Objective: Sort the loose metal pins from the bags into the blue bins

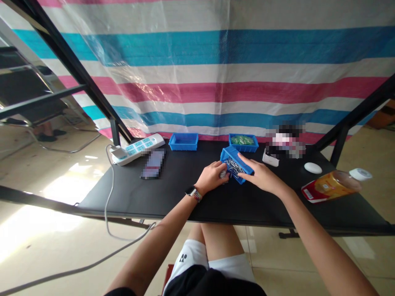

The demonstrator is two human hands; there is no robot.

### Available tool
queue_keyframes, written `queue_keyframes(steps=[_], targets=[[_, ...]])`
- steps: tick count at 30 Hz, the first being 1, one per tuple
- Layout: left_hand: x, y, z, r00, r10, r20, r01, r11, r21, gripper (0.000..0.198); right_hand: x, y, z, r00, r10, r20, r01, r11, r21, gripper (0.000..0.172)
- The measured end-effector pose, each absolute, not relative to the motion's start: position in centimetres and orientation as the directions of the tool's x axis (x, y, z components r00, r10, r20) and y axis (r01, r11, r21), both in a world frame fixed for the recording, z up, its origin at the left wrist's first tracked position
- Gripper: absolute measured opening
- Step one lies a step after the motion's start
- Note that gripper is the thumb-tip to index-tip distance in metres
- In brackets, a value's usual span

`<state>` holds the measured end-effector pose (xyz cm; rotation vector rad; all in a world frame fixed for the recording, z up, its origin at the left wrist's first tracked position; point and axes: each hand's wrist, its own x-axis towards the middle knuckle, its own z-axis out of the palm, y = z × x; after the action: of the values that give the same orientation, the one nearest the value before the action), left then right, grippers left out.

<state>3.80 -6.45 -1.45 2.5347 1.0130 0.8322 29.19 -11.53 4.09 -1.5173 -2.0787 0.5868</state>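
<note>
A blue plastic bin (245,163) is tipped towards me over the table, with many thin silver metal pieces that look like screws (235,166) inside. My right hand (261,174) grips its right side, thumb at the rim and fingers along the wall. At the bin's left lower edge my left hand (212,176) is curled closed. Silvery bits show between its fingertips and look like the same screws, though the fingers hide most of them. A watch (193,192) is on my left wrist.
Behind stand a blue bin (184,142) and another with green pieces (242,140). At left lie a power strip (138,149) and a phone (153,163). To the right are a white case (270,158), a white oval object (312,167) and a bottle (331,186).
</note>
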Motion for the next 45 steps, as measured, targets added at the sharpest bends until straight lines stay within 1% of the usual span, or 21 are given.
queue_keyframes(steps=[7,12,19,25,28,30,33,35,38,40,42,44,45], targets=[[3.8,-6.9,-1.7,0.668,0.617,0.416,0.521,-0.787,0.331,0.019,30.1,-10.2,5.2,-0.402,0.908,0.115,0.747,0.398,-0.532,0.078],[3.9,-7.1,-1.7,0.708,0.586,0.394,0.513,-0.81,0.283,0.023,30.4,-9.6,5.7,-0.435,0.893,0.114,0.79,0.439,-0.428,0.082],[3.8,-7.3,-1.7,0.708,0.579,0.404,0.5,-0.815,0.291,0.033,30.6,-10.0,6.4,-0.457,0.88,0.133,0.824,0.475,-0.308,0.085],[3.8,-7.5,-1.4,0.66,0.605,0.446,0.479,-0.796,0.371,0.05,30.6,-10.8,7.1,-0.445,0.887,0.126,0.879,0.46,-0.13,0.085],[3.8,-7.4,-1.4,0.66,0.613,0.434,0.472,-0.788,0.396,0.058,31.0,-10.9,7.1,-0.456,0.877,0.151,0.876,0.472,-0.097,0.084],[3.7,-7.4,-1.4,0.659,0.617,0.43,0.475,-0.785,0.398,0.061,31.5,-10.9,7.0,-0.455,0.874,0.169,0.873,0.475,-0.105,0.081],[3.7,-7.5,-1.3,0.658,0.621,0.426,0.486,-0.782,0.389,0.056,32.2,-10.6,6.9,-0.415,0.888,0.199,0.881,0.447,-0.158,0.077],[3.6,-7.5,-1.2,0.654,0.625,0.426,0.497,-0.78,0.381,0.052,32.5,-10.1,6.9,-0.362,0.892,0.27,0.869,0.428,-0.247,0.072],[3.7,-7.4,-1.2,0.63,0.647,0.43,0.528,-0.763,0.373,0.05,32.8,-8.5,7.0,-0.253,0.867,0.43,0.803,0.436,-0.406,0.055],[3.7,-7.4,-1.3,0.611,0.666,0.427,0.556,-0.745,0.368,0.052,32.6,-6.8,6.9,-0.164,0.856,0.49,0.774,0.42,-0.474,0.044],[3.8,-7.4,-1.4,0.597,0.684,0.419,0.583,-0.729,0.359,0.051,32.2,-5.0,6.8,-0.086,0.874,0.479,0.767,0.365,-0.528,0.035],[3.8,-7.4,-1.4,0.589,0.703,0.399,0.611,-0.71,0.35,0.048,31.3,-3.1,6.8,-0.018,0.919,0.395,0.739,0.278,-0.613,0.028],[3.8,-7.5,-1.4,0.585,0.712,0.388,0.624,-0.701,0.346,0.047,30.7,-2.2,7.0,0.015,0.943,0.333,0.704,0.227,-0.673,0.028]])
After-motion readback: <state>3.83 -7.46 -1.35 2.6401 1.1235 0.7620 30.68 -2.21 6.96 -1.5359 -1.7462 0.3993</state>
